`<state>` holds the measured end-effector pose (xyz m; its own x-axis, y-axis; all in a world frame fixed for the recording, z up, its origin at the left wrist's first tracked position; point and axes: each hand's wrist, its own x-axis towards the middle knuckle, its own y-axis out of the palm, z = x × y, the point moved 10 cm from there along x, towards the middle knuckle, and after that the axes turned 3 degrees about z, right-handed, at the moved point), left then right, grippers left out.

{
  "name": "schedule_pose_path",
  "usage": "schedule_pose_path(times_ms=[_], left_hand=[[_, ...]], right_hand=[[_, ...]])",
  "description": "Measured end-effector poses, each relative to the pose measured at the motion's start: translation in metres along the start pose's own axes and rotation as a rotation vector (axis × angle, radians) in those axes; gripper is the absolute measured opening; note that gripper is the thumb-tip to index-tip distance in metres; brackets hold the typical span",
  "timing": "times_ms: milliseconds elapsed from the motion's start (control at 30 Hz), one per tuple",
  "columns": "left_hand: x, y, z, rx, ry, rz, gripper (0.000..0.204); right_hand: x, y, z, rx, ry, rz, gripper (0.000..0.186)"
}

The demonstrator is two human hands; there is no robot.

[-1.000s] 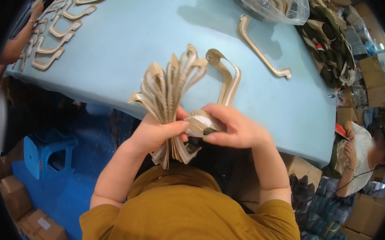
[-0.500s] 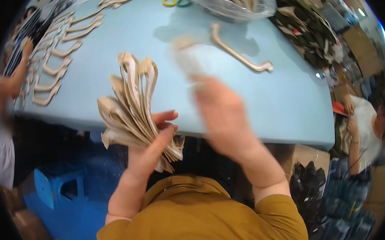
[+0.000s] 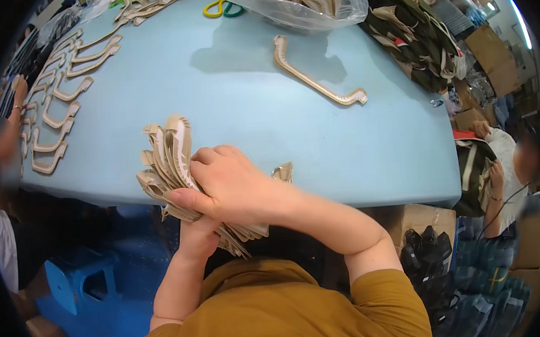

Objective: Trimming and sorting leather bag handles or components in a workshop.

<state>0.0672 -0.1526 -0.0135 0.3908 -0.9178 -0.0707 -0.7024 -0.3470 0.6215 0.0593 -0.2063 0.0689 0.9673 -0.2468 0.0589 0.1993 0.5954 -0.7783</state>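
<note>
A thick bundle of beige fabric strips (image 3: pixel 174 144) with white stitched edges stands over the table's near edge. Low down, my left hand (image 3: pixel 198 235) grips it, its fingers largely hidden behind my right hand and the strips. My right hand (image 3: pixel 230 184) lies across the bundle's right side, fingers curled onto the strips and thumb pointing left. Beyond my right wrist a short beige strip end (image 3: pixel 284 172) shows; I cannot tell whether it belongs to the bundle. A single curved beige strip (image 3: pixel 314 84) lies farther off on the light blue table (image 3: pixel 394 153).
Several curved strips (image 3: pixel 48 137) lie in rows at the left, near a co-worker's arm (image 3: pixel 13 124). At the back are yellow-and-green scissors (image 3: pixel 222 9) and a clear bag (image 3: pixel 346 6) of strips. Dark green fabric pieces (image 3: pixel 411 39) are heaped right. A blue stool (image 3: pixel 80 275) stands below left.
My right hand has come left and down from above the table onto the bundle. The bundle has sunk lower, its loops now closer together. The lone strip still lies on the table.
</note>
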Motion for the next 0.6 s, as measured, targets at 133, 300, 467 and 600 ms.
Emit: schedule_pose_path(times_ms=[133,300,467,600], left_hand=[[0.004,-0.011,-0.020,-0.406,-0.026,0.058,0.033],[0.004,-0.008,-0.021,-0.480,-0.025,0.201,0.034],[-0.002,-0.034,-0.016,-0.239,-0.019,-0.060,0.034],[0.002,-0.050,-0.009,-0.154,-0.088,-0.155,0.042]], right_hand=[[0.032,-0.057,-0.079,0.224,0.376,-0.095,0.046],[0.013,-0.134,-0.218,-0.661,0.640,-0.821,0.042],[0.015,-0.088,-0.205,-0.565,0.261,-0.616,0.028],[-0.040,-0.053,-0.114,-0.144,-0.013,-0.393,0.020]])
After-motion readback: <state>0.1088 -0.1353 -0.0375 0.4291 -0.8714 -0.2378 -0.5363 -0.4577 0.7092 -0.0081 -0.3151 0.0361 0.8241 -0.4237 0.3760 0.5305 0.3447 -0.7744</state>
